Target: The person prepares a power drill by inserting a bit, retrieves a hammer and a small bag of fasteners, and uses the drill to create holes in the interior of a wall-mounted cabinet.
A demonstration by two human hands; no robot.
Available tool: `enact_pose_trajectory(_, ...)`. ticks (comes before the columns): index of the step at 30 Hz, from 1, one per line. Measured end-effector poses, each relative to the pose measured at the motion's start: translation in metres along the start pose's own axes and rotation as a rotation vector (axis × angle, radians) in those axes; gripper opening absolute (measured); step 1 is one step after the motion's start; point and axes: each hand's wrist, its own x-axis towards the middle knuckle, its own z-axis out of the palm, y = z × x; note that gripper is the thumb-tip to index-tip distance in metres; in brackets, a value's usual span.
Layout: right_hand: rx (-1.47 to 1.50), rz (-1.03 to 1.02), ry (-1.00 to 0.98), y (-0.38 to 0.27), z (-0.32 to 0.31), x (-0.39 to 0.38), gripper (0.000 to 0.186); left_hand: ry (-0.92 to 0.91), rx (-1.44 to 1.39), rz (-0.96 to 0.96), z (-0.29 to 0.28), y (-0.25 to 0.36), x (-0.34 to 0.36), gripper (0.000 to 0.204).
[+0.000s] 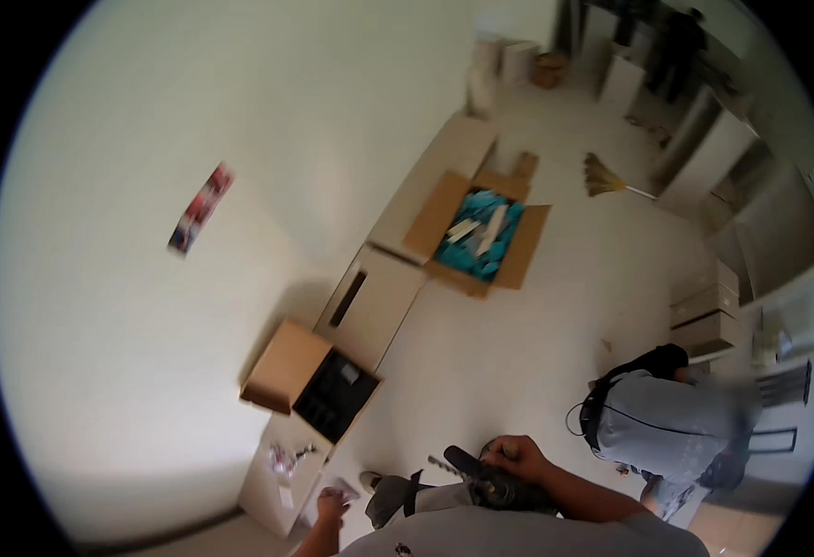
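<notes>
A pale room with a bare white wall (147, 278) and a light floor (518, 343) runs away from the camera, with cardboard boxes lined up along the wall's foot. One open box (481, 237) holds teal packets with a few pale pieces on top; a nearer open box (319, 381) holds dark contents. A broom (611, 181) lies on the floor farther off, and another person in a grey top (671, 432) crouches at the right.

The right hand (518, 461) is clamped around a dark handheld tool (486, 478), held close in front of the body, with what looks like a bit or screw sticking out to the left; the blur leaves that unsure. The left hand (333, 506) reaches down to a low white box (282, 473) with small items on it, its fingers curled at a small pale item, though whether it grips anything cannot be told.

The tool is in hand and is not touching any workpiece, so the job appears to be at its picking-up stage.
</notes>
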Motion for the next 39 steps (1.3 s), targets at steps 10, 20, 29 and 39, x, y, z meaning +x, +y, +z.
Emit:
enact_pose_trajectory(10, -0.101, -0.095, 0.31, -0.07, -0.264, 0.044, 0.029, -1.009, 0.651, 1.106, 0.524, 0.404, -0.269, 0.013)
enact_pose_trajectory(20, 0.137, -0.11, 0.882, -0.105, -0.496, 0.046, 0.032, -1.8, 1.413, 1.286, 0.881, 0.548, -0.395, 0.028)
enact_pose_trajectory(29, 0.121, -0.13, 0.787, -0.139, -0.788, 0.137, 0.029, -1.977, 1.737, 1.036, 1.17, 0.66, -0.419, 0.028)
enact_pose_trajectory(39, 0.202, -0.334, 0.731, -0.189, -1.163, 0.303, 0.019, -1.594, 1.263, 0.977, 1.371, 0.846, -0.401, 0.022)
